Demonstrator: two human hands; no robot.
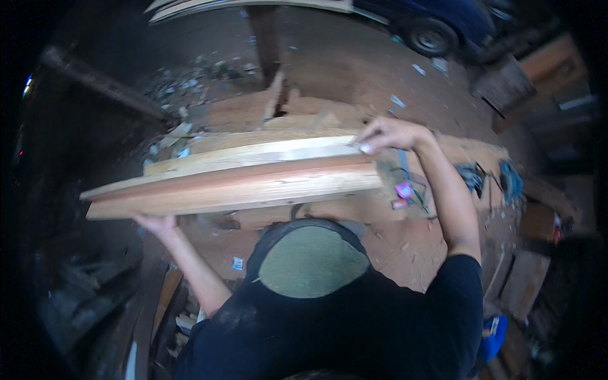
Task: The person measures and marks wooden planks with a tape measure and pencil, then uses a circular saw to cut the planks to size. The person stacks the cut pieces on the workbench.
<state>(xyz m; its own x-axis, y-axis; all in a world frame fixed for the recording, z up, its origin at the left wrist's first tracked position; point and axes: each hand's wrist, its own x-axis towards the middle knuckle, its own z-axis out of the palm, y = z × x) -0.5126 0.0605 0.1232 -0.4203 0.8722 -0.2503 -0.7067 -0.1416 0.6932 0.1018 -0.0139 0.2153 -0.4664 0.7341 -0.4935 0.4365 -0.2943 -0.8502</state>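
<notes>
A long pale wooden board (240, 190) with a reddish-brown upper face lies crosswise in front of me, its left end reaching past the bench. Under that left end my left hand (155, 221) holds the near edge, its fingers partly hidden by the wood. Along the far side runs a second pale strip of wood (278, 151); whether it is a separate piece I cannot tell. My right hand (389, 134) is closed on this strip's right end, thumb bent down against it. The picture is somewhat blurred.
The wooden workbench (465, 149) extends right, bearing a small pink-purple object (403, 190), cables and a teal power tool (510, 180). A post (265, 44) rises beyond it. Scraps litter the ground. Behind stands a dark blue vehicle (443, 19); wood pieces (525, 282) lie at right.
</notes>
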